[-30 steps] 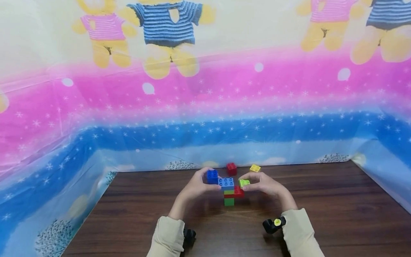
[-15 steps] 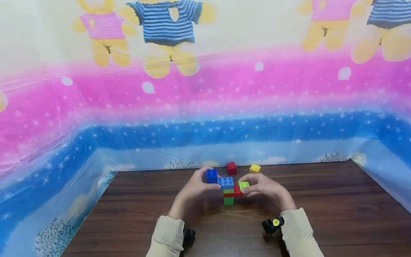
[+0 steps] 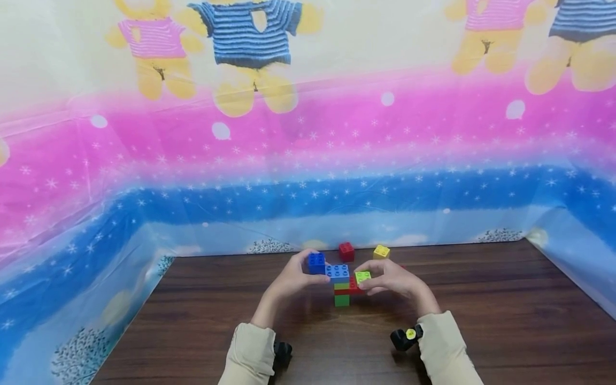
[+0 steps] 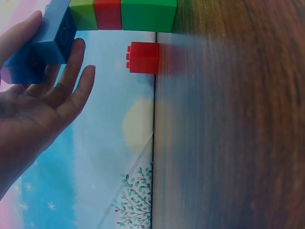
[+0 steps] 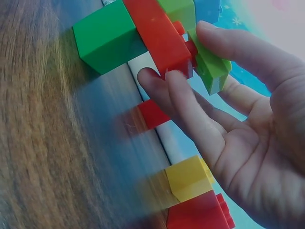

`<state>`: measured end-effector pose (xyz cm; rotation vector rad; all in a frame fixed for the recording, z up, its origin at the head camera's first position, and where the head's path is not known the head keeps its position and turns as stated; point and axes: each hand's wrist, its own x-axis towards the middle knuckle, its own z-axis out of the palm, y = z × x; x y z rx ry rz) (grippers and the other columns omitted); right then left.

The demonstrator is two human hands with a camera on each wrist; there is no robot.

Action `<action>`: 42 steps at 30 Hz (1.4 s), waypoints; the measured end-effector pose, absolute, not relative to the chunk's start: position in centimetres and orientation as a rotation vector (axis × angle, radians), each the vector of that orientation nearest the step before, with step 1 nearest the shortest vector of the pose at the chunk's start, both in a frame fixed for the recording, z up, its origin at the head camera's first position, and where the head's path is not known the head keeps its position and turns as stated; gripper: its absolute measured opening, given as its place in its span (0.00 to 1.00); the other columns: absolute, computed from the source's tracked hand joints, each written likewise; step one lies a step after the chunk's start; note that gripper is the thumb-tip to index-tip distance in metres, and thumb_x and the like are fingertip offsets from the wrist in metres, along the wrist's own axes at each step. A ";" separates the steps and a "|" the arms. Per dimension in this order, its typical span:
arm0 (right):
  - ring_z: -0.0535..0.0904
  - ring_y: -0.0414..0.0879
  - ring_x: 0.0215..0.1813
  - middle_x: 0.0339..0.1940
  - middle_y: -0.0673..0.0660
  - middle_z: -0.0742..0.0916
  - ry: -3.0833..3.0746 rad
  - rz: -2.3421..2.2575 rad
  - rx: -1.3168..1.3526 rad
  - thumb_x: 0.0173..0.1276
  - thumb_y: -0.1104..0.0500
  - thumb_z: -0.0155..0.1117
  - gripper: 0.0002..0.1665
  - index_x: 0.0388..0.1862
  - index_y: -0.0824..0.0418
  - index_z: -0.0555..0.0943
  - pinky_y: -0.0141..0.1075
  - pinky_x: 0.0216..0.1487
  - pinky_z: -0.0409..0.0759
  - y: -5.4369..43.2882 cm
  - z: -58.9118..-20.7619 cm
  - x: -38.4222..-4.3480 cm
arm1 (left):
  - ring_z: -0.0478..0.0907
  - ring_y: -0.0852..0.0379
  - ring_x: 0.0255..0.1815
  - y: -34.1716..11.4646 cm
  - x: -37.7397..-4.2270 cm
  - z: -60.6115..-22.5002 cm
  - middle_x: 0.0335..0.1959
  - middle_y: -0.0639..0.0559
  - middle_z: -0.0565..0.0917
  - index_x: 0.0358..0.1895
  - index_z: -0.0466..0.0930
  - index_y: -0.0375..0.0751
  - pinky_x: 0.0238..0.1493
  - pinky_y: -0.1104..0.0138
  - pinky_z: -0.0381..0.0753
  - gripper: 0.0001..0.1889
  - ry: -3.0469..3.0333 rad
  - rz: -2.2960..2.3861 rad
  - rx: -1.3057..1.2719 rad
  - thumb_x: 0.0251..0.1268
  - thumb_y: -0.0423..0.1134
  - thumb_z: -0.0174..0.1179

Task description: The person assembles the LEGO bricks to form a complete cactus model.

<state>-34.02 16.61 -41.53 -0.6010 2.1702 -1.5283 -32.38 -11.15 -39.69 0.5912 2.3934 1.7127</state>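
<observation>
A small tower of toy building bricks stands at mid-table: a green brick [image 3: 342, 300] at the bottom, then a red brick [image 5: 159, 38] jutting right, a lime brick and a light blue brick [image 3: 338, 273] on top. At the light blue brick's left end sits a dark blue brick [image 3: 316, 261]. My left hand [image 3: 298, 275] grips these blue bricks between thumb and fingers. My right hand [image 3: 397, 279] pinches a loose lime green brick [image 5: 208, 64], tilted close over the studs of the red brick's jutting end. Two of its fingertips reach beneath that end.
Behind the tower stand a red brick [image 3: 346, 251] and a yellow brick [image 3: 382, 252]. Another red brick [image 5: 198, 214], beside the yellow one, is mostly hidden by my right hand in the head view. A printed cloth [image 3: 308, 198] hangs along the table's back edge.
My right hand has moved the lime green brick slightly left and down, over the red brick's jutting end. The left hand keeps its hold on the blue bricks.
</observation>
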 end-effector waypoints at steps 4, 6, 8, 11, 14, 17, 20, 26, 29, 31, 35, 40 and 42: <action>0.81 0.46 0.50 0.57 0.66 0.81 2.164 -1.539 -0.582 0.65 0.55 0.68 0.28 0.59 0.68 0.75 0.41 0.53 0.85 16.6 -41.6 -34.1 | 0.80 0.49 0.53 -11.2 -32.3 -39.7 0.53 0.36 0.81 0.63 0.69 0.36 0.58 0.55 0.81 0.29 2.392 1.718 0.587 0.59 0.37 0.68; 0.81 0.46 0.50 0.56 0.65 0.81 2.171 -1.539 -0.567 0.65 0.54 0.68 0.29 0.60 0.68 0.75 0.40 0.53 0.84 16.5 -41.7 -34.1 | 0.80 0.49 0.53 -11.1 -32.4 -39.7 0.53 0.36 0.81 0.62 0.69 0.36 0.58 0.55 0.81 0.29 2.394 1.721 0.588 0.59 0.37 0.68; 0.82 0.45 0.50 0.56 0.64 0.82 2.174 -1.541 -0.555 0.64 0.53 0.69 0.30 0.60 0.67 0.75 0.39 0.53 0.84 16.5 -41.9 -34.2 | 0.80 0.49 0.53 -11.1 -32.4 -39.7 0.53 0.36 0.81 0.62 0.69 0.36 0.57 0.55 0.81 0.29 2.391 1.728 0.588 0.59 0.36 0.68; 0.82 0.45 0.51 0.57 0.64 0.81 2.135 -1.572 -0.535 0.64 0.52 0.69 0.31 0.61 0.67 0.74 0.39 0.54 0.84 16.6 -42.1 -34.2 | 0.80 0.49 0.53 -11.1 -32.4 -39.7 0.53 0.36 0.81 0.63 0.69 0.36 0.57 0.55 0.81 0.30 2.388 1.733 0.588 0.58 0.36 0.69; 0.82 0.45 0.51 0.58 0.65 0.80 2.065 -1.618 -0.537 0.65 0.54 0.68 0.31 0.62 0.69 0.72 0.38 0.54 0.84 16.7 -42.2 -34.2 | 0.80 0.49 0.53 -11.2 -32.3 -39.7 0.53 0.37 0.81 0.64 0.68 0.36 0.57 0.55 0.81 0.30 2.386 1.732 0.578 0.58 0.36 0.69; 0.82 0.45 0.51 0.57 0.65 0.80 2.015 -1.650 -0.552 0.66 0.56 0.67 0.31 0.63 0.70 0.71 0.39 0.54 0.84 16.8 -42.3 -34.2 | 0.80 0.49 0.53 -11.2 -32.2 -39.6 0.54 0.38 0.81 0.64 0.68 0.37 0.58 0.55 0.81 0.30 2.385 1.731 0.569 0.58 0.37 0.69; 0.82 0.45 0.51 0.57 0.64 0.80 2.003 -1.662 -0.555 0.66 0.56 0.66 0.31 0.63 0.70 0.71 0.39 0.54 0.84 16.8 -42.4 -34.1 | 0.79 0.49 0.54 -11.3 -32.2 -39.6 0.54 0.38 0.80 0.64 0.68 0.36 0.59 0.54 0.80 0.31 2.381 1.731 0.566 0.58 0.37 0.69; 0.82 0.45 0.52 0.57 0.64 0.81 2.012 -1.662 -0.540 0.66 0.56 0.67 0.32 0.63 0.70 0.71 0.39 0.55 0.84 16.7 -42.4 -34.2 | 0.78 0.48 0.55 -11.4 -32.2 -39.6 0.54 0.38 0.80 0.64 0.67 0.36 0.59 0.53 0.80 0.31 2.383 1.730 0.580 0.59 0.37 0.68; 0.82 0.45 0.52 0.57 0.65 0.80 2.037 -1.655 -0.540 0.66 0.55 0.67 0.31 0.63 0.70 0.72 0.40 0.55 0.84 16.6 -42.4 -34.2 | 0.78 0.48 0.55 -11.4 -32.1 -39.6 0.54 0.39 0.80 0.64 0.67 0.37 0.59 0.52 0.80 0.31 2.388 1.725 0.571 0.59 0.38 0.68; 0.82 0.45 0.51 0.58 0.65 0.80 2.056 -1.650 -0.541 0.65 0.55 0.67 0.31 0.62 0.70 0.73 0.40 0.55 0.84 16.6 -42.3 -34.1 | 0.78 0.47 0.55 -11.3 -32.1 -39.6 0.54 0.39 0.80 0.64 0.67 0.37 0.60 0.52 0.79 0.31 2.386 1.726 0.566 0.59 0.38 0.68; 0.81 0.46 0.51 0.59 0.66 0.78 2.086 -1.642 -0.530 0.65 0.54 0.68 0.29 0.60 0.69 0.74 0.39 0.54 0.84 16.5 -42.4 -34.2 | 0.78 0.48 0.55 -11.3 -32.2 -39.6 0.54 0.39 0.80 0.64 0.67 0.37 0.59 0.52 0.79 0.31 2.389 1.727 0.558 0.59 0.38 0.69; 0.81 0.46 0.50 0.58 0.66 0.79 2.100 -1.642 -0.517 0.65 0.55 0.68 0.28 0.58 0.69 0.74 0.38 0.52 0.85 16.4 -42.6 -34.2 | 0.78 0.48 0.55 -11.3 -32.4 -39.8 0.55 0.39 0.80 0.65 0.67 0.37 0.60 0.52 0.79 0.32 2.385 1.725 0.549 0.59 0.38 0.69; 0.81 0.46 0.49 0.57 0.66 0.79 2.100 -1.642 -0.532 0.65 0.55 0.67 0.26 0.56 0.69 0.74 0.38 0.52 0.85 16.4 -42.7 -34.3 | 0.78 0.48 0.56 -11.3 -32.4 -39.9 0.55 0.39 0.80 0.65 0.67 0.37 0.60 0.52 0.79 0.32 2.387 1.723 0.546 0.59 0.38 0.69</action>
